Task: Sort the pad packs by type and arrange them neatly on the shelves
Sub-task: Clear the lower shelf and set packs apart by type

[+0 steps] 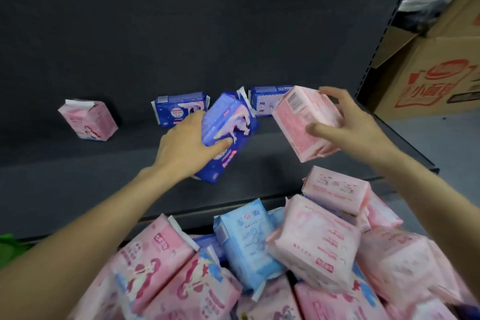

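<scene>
- Blue pad pack (228,135) — gripped by the left hand (185,149), tilted over the shelf (78,184).
- Pink pad pack (306,122) — held in the right hand (355,125).
- Risk: two-handed placing could topple the standing blue packs (179,109).

Single head-worn view, facing forward-down, close over dark shelf (78,184)

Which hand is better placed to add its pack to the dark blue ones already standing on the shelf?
Left: the left hand grips a dark blue pack beside the shelved blue packs.
</scene>
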Motion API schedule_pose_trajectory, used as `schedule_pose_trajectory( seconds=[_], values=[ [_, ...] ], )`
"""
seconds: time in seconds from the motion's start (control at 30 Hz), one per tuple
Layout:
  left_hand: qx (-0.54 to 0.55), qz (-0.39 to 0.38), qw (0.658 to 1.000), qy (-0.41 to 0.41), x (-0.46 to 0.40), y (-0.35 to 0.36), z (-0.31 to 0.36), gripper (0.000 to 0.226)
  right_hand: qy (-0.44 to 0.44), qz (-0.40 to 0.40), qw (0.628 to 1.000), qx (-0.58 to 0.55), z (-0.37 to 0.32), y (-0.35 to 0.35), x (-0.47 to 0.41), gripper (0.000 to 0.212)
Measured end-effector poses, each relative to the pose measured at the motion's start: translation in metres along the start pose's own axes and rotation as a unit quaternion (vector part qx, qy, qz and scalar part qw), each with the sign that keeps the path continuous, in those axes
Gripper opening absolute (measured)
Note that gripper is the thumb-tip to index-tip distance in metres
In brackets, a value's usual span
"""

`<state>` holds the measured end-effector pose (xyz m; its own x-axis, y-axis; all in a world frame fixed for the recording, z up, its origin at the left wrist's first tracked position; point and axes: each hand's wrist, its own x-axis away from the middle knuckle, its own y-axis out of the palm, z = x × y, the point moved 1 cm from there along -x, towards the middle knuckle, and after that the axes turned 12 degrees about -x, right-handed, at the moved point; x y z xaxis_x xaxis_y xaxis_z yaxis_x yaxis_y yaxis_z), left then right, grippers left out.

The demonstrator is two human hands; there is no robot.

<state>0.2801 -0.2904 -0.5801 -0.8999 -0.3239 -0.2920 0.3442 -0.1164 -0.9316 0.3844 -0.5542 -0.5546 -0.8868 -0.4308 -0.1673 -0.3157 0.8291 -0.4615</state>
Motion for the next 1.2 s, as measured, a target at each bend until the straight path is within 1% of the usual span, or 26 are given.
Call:
schedule_pose_trajectory(
  seconds=[0.1,0.2,0.23,0.3,0.37,0.43,0.5,0.6,0.67,0.7,0.77,0.8,0.87,0.93,1.0,1.07,1.13,1.17,1.2],
  values=[
    [0.095,-0.010,0.995,-0.041,0.035,-0.033,0.004,0.054,-0.015,-0.009,0.998,-0.068,-0.028,-0.005,0.048,0.064],
    [0.172,-0.043,0.982,-0.067,0.072,-0.050,0.005,0.060,0.008,-0.029,0.992,-0.119,-0.050,-0.001,0.085,0.060],
    [0.187,-0.059,0.978,-0.069,0.085,-0.053,0.005,0.062,0.025,-0.048,0.991,-0.125,-0.055,0.002,0.097,0.063],
    [0.207,-0.097,0.972,-0.060,0.108,-0.054,0.004,0.065,0.049,-0.081,0.991,-0.090,-0.061,0.010,0.119,0.080],
    [0.211,-0.122,0.969,-0.044,0.123,-0.054,0.004,0.068,0.050,-0.116,0.992,-0.012,-0.064,0.016,0.139,0.097],
    [0.192,-0.145,0.970,-0.021,0.139,-0.052,0.003,0.064,0.050,-0.155,0.986,0.043,-0.065,0.023,0.165,0.103],
    [0.152,-0.169,0.974,0.020,0.154,-0.051,0.000,0.069,0.040,-0.184,0.980,0.071,-0.064,0.027,0.192,0.099],
    [0.090,-0.230,0.965,0.091,0.181,-0.053,-0.008,0.077,0.001,-0.226,0.969,0.103,-0.056,0.034,0.233,0.085],
    [0.047,-0.266,0.954,0.128,0.201,-0.051,-0.014,0.078,-0.063,-0.269,0.946,0.169,-0.044,0.037,0.256,0.084],
    [0.017,-0.283,0.947,0.152,0.213,-0.047,-0.016,0.079,-0.105,-0.295,0.925,0.213,-0.036,0.041,0.267,0.085],
    [-0.040,-0.312,0.924,0.218,0.237,-0.034,-0.017,0.079,-0.185,-0.351,0.869,0.297,-0.019,0.050,0.283,0.085],
    [-0.064,-0.328,0.910,0.246,0.251,-0.026,-0.016,0.078,-0.211,-0.375,0.845,0.318,-0.010,0.054,0.289,0.085],
    [-0.086,-0.341,0.895,0.274,0.275,-0.009,-0.010,0.068,-0.243,-0.402,0.818,0.332,0.004,0.062,0.294,0.084],
    [-0.090,-0.306,0.904,0.283,0.292,0.007,-0.007,0.064,-0.254,-0.406,0.815,0.327,0.012,0.065,0.293,0.077],
    [-0.080,-0.206,0.929,0.299,0.297,0.021,-0.008,0.067,-0.247,-0.389,0.831,0.312,0.014,0.064,0.290,0.068],
    [-0.076,-0.103,0.940,0.315,0.299,0.033,-0.012,0.062,-0.222,-0.350,0.861,0.295,0.014,0.060,0.287,0.065],
    [-0.077,-0.044,0.934,0.347,0.302,0.045,-0.011,0.048,-0.199,-0.316,0.884,0.282,0.016,0.059,0.283,0.065],
    [-0.075,-0.028,0.929,0.362,0.306,0.048,-0.008,0.044,-0.197,-0.313,0.886,0.280,0.019,0.060,0.283,0.065],
    [-0.074,-0.021,0.926,0.370,0.310,0.051,-0.006,0.046,-0.204,-0.320,0.880,0.285,0.022,0.064,0.284,0.064]
  ],
)
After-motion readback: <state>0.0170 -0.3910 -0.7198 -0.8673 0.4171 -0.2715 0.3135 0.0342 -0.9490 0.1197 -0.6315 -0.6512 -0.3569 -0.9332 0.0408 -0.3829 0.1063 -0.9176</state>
